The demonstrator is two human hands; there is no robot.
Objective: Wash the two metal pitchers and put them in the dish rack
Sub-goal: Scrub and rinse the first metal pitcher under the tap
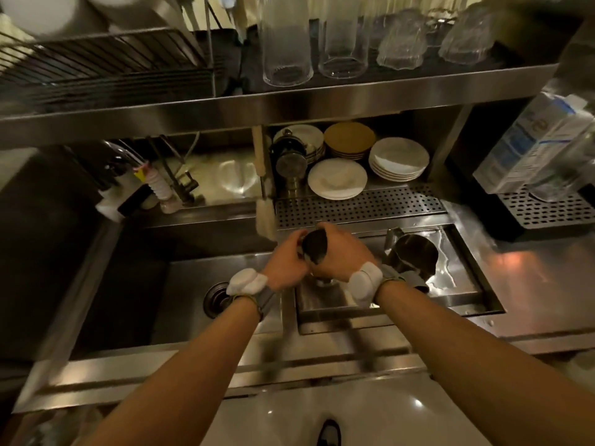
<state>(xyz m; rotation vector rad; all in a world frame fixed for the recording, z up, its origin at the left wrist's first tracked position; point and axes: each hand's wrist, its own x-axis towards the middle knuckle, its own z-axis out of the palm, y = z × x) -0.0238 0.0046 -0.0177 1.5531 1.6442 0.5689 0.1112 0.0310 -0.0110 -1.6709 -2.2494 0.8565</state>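
Both my hands hold one small metal pitcher (315, 246) over the shallow rinse basin (463, 294), its dark opening facing up at me. My left hand (286, 263) wraps its left side, and my right hand (346, 249) grips its right side and rim. The second metal pitcher (415, 254) stands upright in the same basin, just right of my right wrist, untouched. The wire dish rack (106, 69) sits on the upper shelf at the far left.
A deep sink with a drain (216, 297) lies to the left. A hanging brush (265, 217) dangles just behind my hands. Stacked plates (399, 159) sit under the shelf, glasses (288, 43) stand above. A milk carton (528, 143) is at the right.
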